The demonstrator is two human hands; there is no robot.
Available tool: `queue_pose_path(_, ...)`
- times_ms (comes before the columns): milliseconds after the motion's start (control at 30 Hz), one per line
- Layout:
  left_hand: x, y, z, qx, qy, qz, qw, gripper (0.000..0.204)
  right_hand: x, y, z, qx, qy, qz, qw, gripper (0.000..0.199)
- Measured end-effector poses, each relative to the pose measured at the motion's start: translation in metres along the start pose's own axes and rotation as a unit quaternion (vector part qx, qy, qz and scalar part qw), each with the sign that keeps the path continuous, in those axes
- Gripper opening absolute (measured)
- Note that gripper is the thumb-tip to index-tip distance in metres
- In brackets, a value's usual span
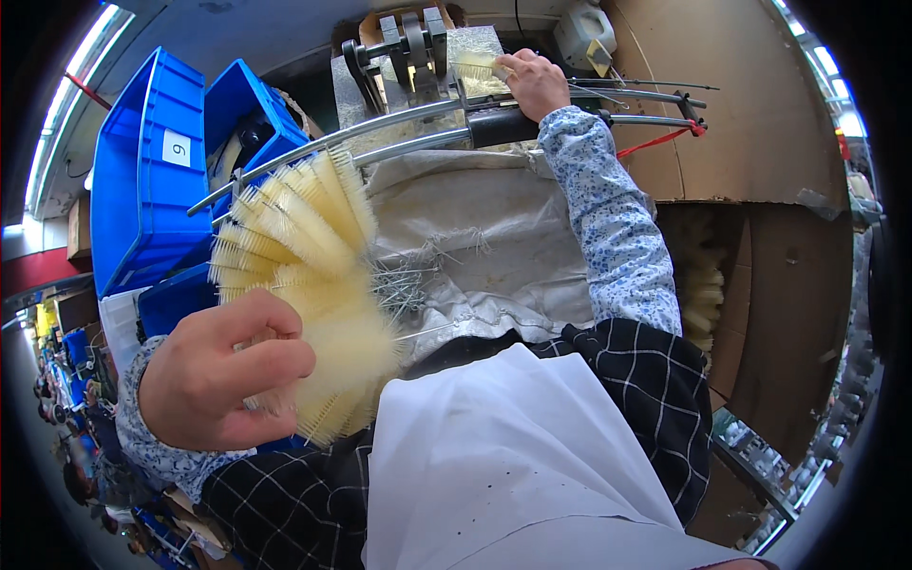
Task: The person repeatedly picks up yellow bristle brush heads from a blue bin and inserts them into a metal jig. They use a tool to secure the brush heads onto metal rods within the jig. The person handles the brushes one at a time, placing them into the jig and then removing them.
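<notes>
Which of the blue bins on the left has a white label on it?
The big bin at far left, with the white label on its wall. The second bin, just right of it, and the lower bin show no label.

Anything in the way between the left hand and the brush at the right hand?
Yes: in this view, yellow brushes lie beside the left hand, then metal rails cross before the single brush at the right hand.

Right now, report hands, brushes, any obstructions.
Left hand curled by yellow brushes. Right hand pinching pale brush by machine. Possible snag: loose wires near yellow brushes.
</notes>
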State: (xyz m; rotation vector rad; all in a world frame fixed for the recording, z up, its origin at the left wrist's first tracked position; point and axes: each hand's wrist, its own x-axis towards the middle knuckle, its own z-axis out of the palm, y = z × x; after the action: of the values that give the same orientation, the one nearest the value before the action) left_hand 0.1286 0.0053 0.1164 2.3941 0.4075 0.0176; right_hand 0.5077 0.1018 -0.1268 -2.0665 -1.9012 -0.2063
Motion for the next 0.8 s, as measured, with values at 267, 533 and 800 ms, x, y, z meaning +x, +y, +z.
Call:
queue_pose_path(267,0.002,-0.007,0.008,0.027,-0.007,-0.008,1.0,0.03,0.007,0.003,0.001,-0.037,-0.008,-0.03,0.999,0.027)
queue_pose_path(533,0.017,-0.007,0.017,0.027,-0.034,0.008,0.999,0.03,0.028,0.012,0.019,-0.063,-0.066,-0.05,0.995,0.04)
queue_pose_path(800,0.012,-0.003,0.007,0.019,-0.037,0.014,0.999,0.032,-0.001,0.04,0.0,-0.076,0.041,0.071,0.994,0.05)
